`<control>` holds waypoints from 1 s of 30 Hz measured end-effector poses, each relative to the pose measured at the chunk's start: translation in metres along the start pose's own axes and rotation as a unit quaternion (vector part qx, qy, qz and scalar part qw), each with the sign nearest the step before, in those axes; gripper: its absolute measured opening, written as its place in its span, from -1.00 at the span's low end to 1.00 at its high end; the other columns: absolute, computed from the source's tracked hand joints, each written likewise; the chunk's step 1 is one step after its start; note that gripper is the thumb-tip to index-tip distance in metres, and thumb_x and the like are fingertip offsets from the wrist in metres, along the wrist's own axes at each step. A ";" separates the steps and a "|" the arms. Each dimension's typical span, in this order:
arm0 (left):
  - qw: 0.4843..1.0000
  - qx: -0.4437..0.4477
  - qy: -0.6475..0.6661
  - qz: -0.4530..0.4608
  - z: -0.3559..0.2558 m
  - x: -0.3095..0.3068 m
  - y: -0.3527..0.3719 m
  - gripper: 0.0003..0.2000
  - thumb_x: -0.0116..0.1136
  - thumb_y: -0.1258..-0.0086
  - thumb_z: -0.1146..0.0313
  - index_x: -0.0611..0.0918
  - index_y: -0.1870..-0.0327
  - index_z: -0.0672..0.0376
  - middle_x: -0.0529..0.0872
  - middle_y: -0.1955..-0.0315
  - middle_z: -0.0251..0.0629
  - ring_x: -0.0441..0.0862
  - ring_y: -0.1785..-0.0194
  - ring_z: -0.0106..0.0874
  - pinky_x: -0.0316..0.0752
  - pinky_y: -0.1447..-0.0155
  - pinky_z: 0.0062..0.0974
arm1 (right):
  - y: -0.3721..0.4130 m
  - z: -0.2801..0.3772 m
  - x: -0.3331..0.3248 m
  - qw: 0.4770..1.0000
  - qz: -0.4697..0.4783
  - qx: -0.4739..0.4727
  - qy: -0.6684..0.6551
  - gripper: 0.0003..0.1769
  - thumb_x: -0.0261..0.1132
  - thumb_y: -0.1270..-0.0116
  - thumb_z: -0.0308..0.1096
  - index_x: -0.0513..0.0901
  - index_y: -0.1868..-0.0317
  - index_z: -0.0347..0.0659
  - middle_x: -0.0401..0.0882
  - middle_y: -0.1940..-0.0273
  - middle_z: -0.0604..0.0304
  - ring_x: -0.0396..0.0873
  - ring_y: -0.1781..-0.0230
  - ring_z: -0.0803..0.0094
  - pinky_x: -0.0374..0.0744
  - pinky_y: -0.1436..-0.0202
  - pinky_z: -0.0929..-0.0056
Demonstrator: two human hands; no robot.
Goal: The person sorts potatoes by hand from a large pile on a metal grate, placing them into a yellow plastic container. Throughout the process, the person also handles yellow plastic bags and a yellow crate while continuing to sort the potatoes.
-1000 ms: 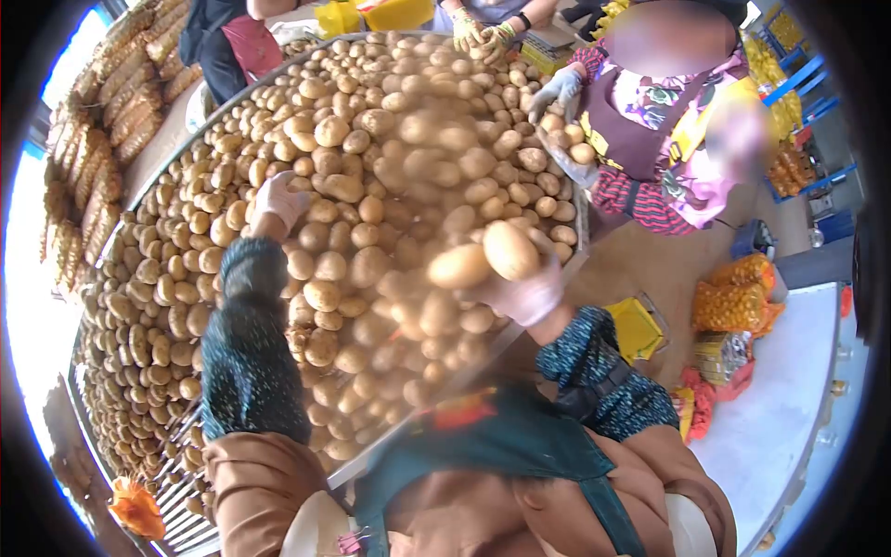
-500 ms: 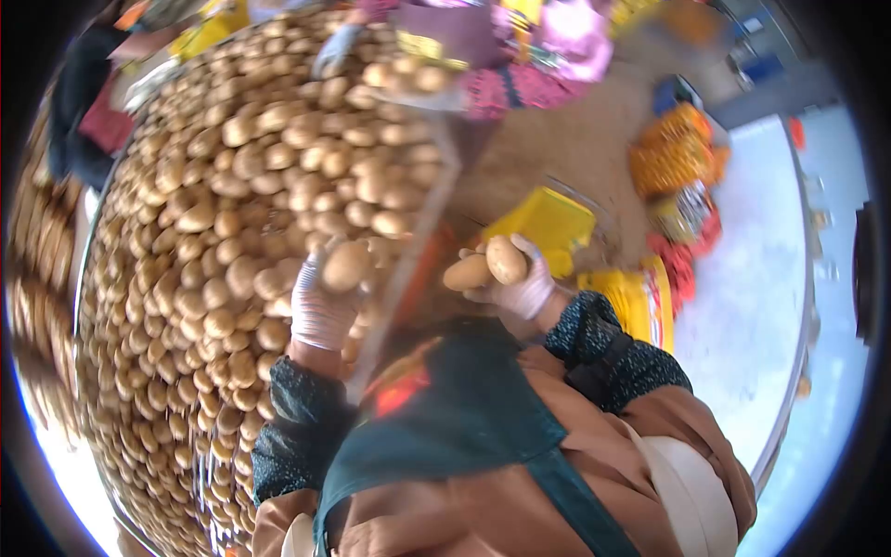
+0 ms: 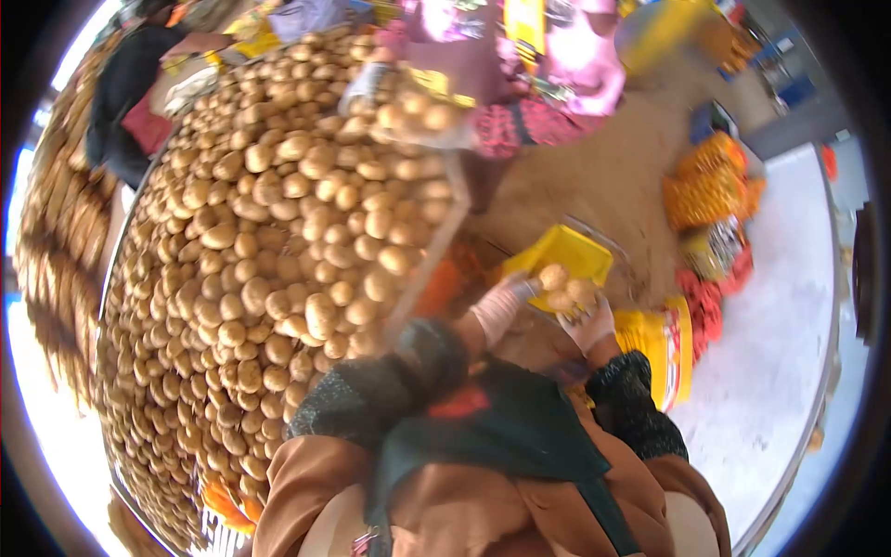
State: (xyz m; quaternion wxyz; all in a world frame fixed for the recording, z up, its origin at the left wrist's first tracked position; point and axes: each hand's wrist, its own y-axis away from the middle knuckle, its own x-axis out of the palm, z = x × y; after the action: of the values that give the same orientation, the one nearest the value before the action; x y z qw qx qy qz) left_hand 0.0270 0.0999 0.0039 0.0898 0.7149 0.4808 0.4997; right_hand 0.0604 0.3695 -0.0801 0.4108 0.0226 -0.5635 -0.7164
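Both my hands, in whitish gloves, are together over a yellow bag (image 3: 531, 257) that stands open beside the table. My left hand (image 3: 501, 304) reaches in from the left, its fingers closed against a potato (image 3: 553, 277). On the right, my right hand (image 3: 588, 325) is wrapped round potatoes (image 3: 574, 296) from below. How many potatoes each hand holds is partly hidden. A large heap of potatoes (image 3: 269, 269) covers the table to the left of my hands.
Across the table, a person in a pink patterned sleeve (image 3: 529, 128) has potatoes near a gloved hand (image 3: 365, 85). A person in dark clothes (image 3: 130, 102) is at the upper left. Yellow packaging (image 3: 654, 348), an orange net sack (image 3: 710, 186) and a white surface (image 3: 756, 306) are at right.
My left hand has moved right, from above the potato heap to the yellow bag. My right hand has moved right and slightly down with its potatoes, and the two hands are now together.
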 end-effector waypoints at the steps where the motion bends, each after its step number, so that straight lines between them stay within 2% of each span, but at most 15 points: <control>1: 0.999 -0.015 -0.031 -0.026 -0.014 0.000 0.016 -0.58 0.06 -0.62 0.14 0.48 -0.41 0.04 0.54 -0.31 -0.19 0.60 -0.14 -0.32 0.56 -0.22 -0.27 | 0.001 0.003 0.011 0.997 -0.067 0.010 0.043 -0.41 0.08 -0.54 0.13 0.39 -0.44 0.04 0.40 -0.45 0.11 0.46 -0.36 0.16 0.43 -0.38 -0.06; 3: 0.991 -0.057 -0.090 -0.075 -0.034 -0.003 0.050 -0.57 0.09 -0.60 0.19 0.48 -0.41 0.08 0.55 -0.28 -0.17 0.62 -0.10 -0.33 0.60 -0.15 -0.30 | -0.006 -0.002 0.028 0.982 -0.116 0.011 0.147 -0.40 0.14 -0.53 0.08 0.41 -0.43 -0.03 0.43 -0.40 0.06 0.50 -0.32 0.16 0.54 -0.30 -0.03; 5: 0.991 0.030 -0.108 -0.076 -0.023 -0.042 0.062 -0.60 0.10 -0.59 0.27 0.49 -0.40 0.10 0.56 -0.24 -0.17 0.64 -0.03 -0.35 0.63 -0.05 -0.38 | -0.019 -0.012 0.041 0.961 -0.076 -0.004 0.264 -0.39 0.24 -0.48 0.05 0.46 -0.39 -0.11 0.50 -0.33 0.02 0.54 -0.26 0.12 0.54 -0.33 0.01; 9: 0.926 0.276 -0.188 -0.177 -0.001 -0.122 0.099 -0.64 0.15 -0.55 0.38 0.55 -0.31 0.21 0.66 -0.01 -0.24 0.66 0.06 -0.44 0.63 0.08 -0.48 | -0.015 -0.052 0.146 0.876 0.172 -0.108 0.438 -0.66 0.34 -0.45 -0.34 0.63 -0.19 -0.21 0.71 -0.04 0.14 0.70 0.01 0.31 0.67 -0.07 0.34; 12: 0.906 0.288 0.015 -0.311 -0.022 -0.132 0.166 -0.59 0.23 -0.48 0.29 0.60 -0.27 0.29 0.72 0.03 -0.26 0.67 0.03 -0.46 0.61 -0.04 -0.51 | -0.025 -0.107 0.241 0.703 0.378 -0.293 0.526 -0.77 0.32 -0.44 -0.50 0.69 -0.07 -0.30 0.74 0.05 0.20 0.70 0.06 0.45 0.66 0.00 0.47; 14: 0.846 0.366 -0.078 -0.379 -0.002 -0.168 0.190 -0.59 0.22 -0.51 0.28 0.59 -0.29 0.28 0.73 -0.01 -0.24 0.69 -0.01 -0.46 0.61 -0.05 -0.49 | -0.025 -0.145 0.310 0.616 0.440 -0.340 0.559 -0.74 0.37 -0.42 -0.38 0.70 -0.06 -0.28 0.76 0.04 0.11 0.72 0.06 0.40 0.66 -0.03 0.44; 15: 0.805 0.399 -0.157 -0.410 0.007 -0.184 0.205 -0.59 0.23 -0.51 0.28 0.58 -0.30 0.27 0.74 -0.03 -0.23 0.69 -0.02 -0.44 0.62 -0.05 -0.49 | -0.029 -0.165 0.340 0.603 0.419 -0.317 0.601 -0.69 0.39 -0.39 -0.33 0.69 -0.09 -0.24 0.76 0.03 0.06 0.73 0.05 0.35 0.65 -0.06 0.40; 17: 0.818 0.355 0.004 -0.452 0.001 -0.175 0.239 -0.60 0.23 -0.51 0.32 0.58 -0.30 0.26 0.75 -0.04 -0.24 0.70 -0.02 -0.45 0.62 -0.05 -0.49 | -0.027 -0.202 0.398 0.547 0.392 -0.301 0.677 -0.57 0.41 -0.34 -0.24 0.65 -0.18 -0.17 0.74 0.00 -0.03 0.72 0.00 0.20 0.64 -0.13 0.30; 18: 0.816 0.325 0.072 -0.473 -0.002 -0.175 0.252 -0.61 0.24 -0.51 0.34 0.58 -0.30 0.26 0.75 -0.04 -0.24 0.70 -0.01 -0.46 0.62 -0.05 -0.49 | -0.021 -0.217 0.425 0.504 0.385 -0.309 0.709 -0.51 0.41 -0.32 -0.21 0.61 -0.23 -0.13 0.73 -0.02 -0.08 0.71 -0.03 0.11 0.64 -0.16 0.24; 20: 0.758 0.417 -0.045 -0.500 0.020 -0.208 0.256 -0.62 0.24 -0.52 0.37 0.59 -0.30 0.27 0.76 -0.04 -0.25 0.70 -0.01 -0.49 0.61 -0.03 -0.53 | -0.056 -0.256 0.456 0.402 0.391 -0.401 0.724 -0.41 0.33 -0.35 -0.23 0.48 -0.38 -0.10 0.65 -0.16 -0.13 0.66 -0.11 0.00 0.61 -0.21 0.11; 22: 0.779 0.374 0.136 -0.484 -0.016 -0.183 0.283 -0.62 0.25 -0.52 0.38 0.59 -0.30 0.28 0.76 -0.04 -0.25 0.70 0.00 -0.49 0.61 -0.02 -0.55 | -0.082 -0.282 0.476 0.299 0.351 -0.439 0.771 -0.33 0.31 -0.35 -0.21 0.39 -0.45 -0.12 0.48 -0.33 -0.21 0.61 -0.19 -0.08 0.59 -0.24 0.04; 24: 0.766 0.397 0.054 -0.504 -0.024 -0.216 0.284 -0.64 0.25 -0.49 0.39 0.62 -0.25 0.29 0.76 0.00 -0.28 0.68 0.01 -0.49 0.58 -0.06 -0.54 | -0.104 -0.303 0.489 0.226 0.288 -0.440 0.820 -0.33 0.31 -0.35 -0.18 0.38 -0.44 -0.15 0.42 -0.38 -0.24 0.59 -0.21 -0.09 0.59 -0.25 0.04; 26: 0.691 0.365 -0.276 -0.559 -0.061 -0.242 0.290 -0.66 0.26 -0.45 0.39 0.64 -0.19 0.32 0.75 0.03 -0.23 0.67 0.00 -0.45 0.56 -0.09 -0.50 | -0.105 -0.309 0.499 0.235 0.292 -0.415 0.829 -0.35 0.36 -0.32 -0.19 0.43 -0.37 -0.23 0.52 -0.29 -0.23 0.57 -0.24 -0.09 0.58 -0.27 0.05; 27: 0.730 0.366 -0.197 -0.542 -0.083 -0.250 0.283 -0.67 0.27 -0.42 0.38 0.65 -0.14 0.34 0.74 0.05 -0.18 0.66 -0.01 -0.41 0.55 -0.11 -0.47 | -0.091 -0.300 0.508 0.232 0.310 -0.392 0.835 -0.37 0.38 -0.30 -0.19 0.47 -0.32 -0.26 0.55 -0.25 -0.22 0.57 -0.23 -0.11 0.57 -0.28 0.05; 30: 0.596 0.397 -0.445 -0.538 -0.143 -0.296 0.255 -0.65 0.28 -0.36 0.42 0.65 -0.16 0.29 0.74 -0.03 -0.03 0.69 -0.09 -0.16 0.56 -0.22 -0.33 | -0.069 -0.277 0.502 0.317 0.371 -0.397 0.777 -0.41 0.43 -0.31 -0.20 0.53 -0.28 -0.28 0.67 -0.14 -0.10 0.63 -0.14 0.03 0.61 -0.17 0.14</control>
State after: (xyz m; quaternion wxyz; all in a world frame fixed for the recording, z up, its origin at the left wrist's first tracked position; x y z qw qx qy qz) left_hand 0.0533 -0.3135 0.0423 0.2529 0.4257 0.8291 -0.2596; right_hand -0.1733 -0.1554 -0.0214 0.8432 0.1918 0.4163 -0.2810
